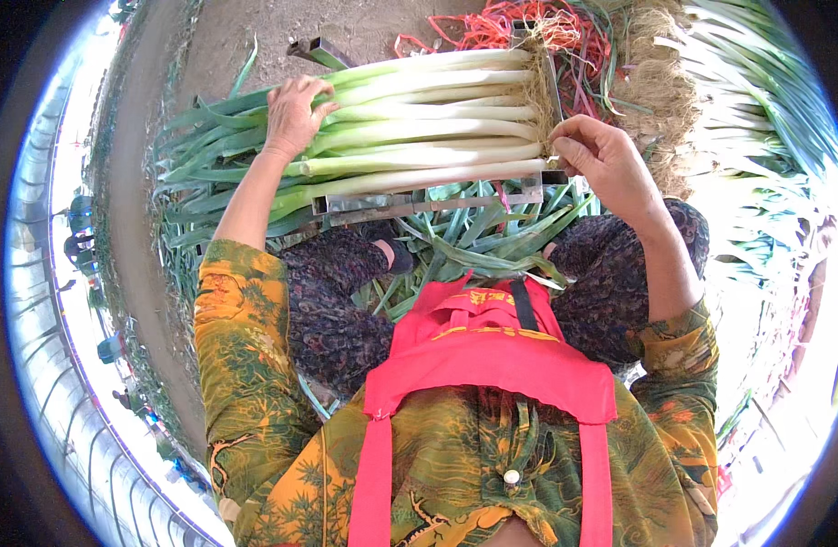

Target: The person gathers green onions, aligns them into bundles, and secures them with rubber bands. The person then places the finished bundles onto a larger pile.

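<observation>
A row of long Welsh onions or leeks (432, 130) lies side by side across a metal frame (432, 204), white stems to the right and green leaves (220, 147) to the left. My left hand (296, 113) rests on top of the stalks where white turns to green, thumb and fingers apart. Beside the root ends (543, 102), my right hand (600, 154) has its thumb and index finger close together by the nearest stalk's base. Whether anything is pinched between those fingertips is too small to tell. An upright metal plate stands against the roots.
Red plastic twine (460, 31) lies tangled beyond the frame. More onions with roots (665, 102) are heaped at the right. Loose green leaves (473, 232) cover the ground between my legs. A metal tube end (320, 53) juts out on the far side. Bare soil (255, 31) extends beyond.
</observation>
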The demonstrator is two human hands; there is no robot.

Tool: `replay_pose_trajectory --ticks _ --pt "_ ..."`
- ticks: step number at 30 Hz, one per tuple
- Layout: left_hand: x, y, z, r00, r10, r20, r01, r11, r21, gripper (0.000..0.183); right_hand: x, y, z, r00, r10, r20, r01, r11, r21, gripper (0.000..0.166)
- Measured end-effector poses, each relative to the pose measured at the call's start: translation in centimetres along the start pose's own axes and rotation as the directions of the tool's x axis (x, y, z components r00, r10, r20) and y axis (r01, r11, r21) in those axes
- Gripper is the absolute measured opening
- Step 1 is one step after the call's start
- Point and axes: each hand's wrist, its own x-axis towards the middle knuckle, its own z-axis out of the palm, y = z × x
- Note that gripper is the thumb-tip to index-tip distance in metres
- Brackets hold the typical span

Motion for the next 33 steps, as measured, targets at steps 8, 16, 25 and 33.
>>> replay_pose_trajectory --ticks 8,16,25,33 --pt "-1.1 -1.9 -1.0 0.979 0.149 0.137 -0.172 0.969 0.176 0.037 8.9 0.6 4.0 0.910 -0.345 0.229 0.407 0.645 -0.646 0.017" --pt "-3.0 0.8 -5.6 0.996 0.080 0.047 -0.089 0.969 0.230 0.028 16.2 4.5 5.2 0.937 -0.082 0.339 0.345 0.359 -0.867 0.020" --pt "-3.5 -3.4 -0.7 0.961 -0.277 0.005 0.274 0.953 0.133 0.044 19.2 6.8 6.3 0.949 -0.281 0.144 0.223 0.273 -0.936 0.017" --pt "-3.0 -4.6 0.2 0.937 -0.318 -0.148 0.341 0.924 0.172 0.033 20.0 6.7 5.2 0.963 -0.227 0.143 0.223 0.381 -0.897 0.018"
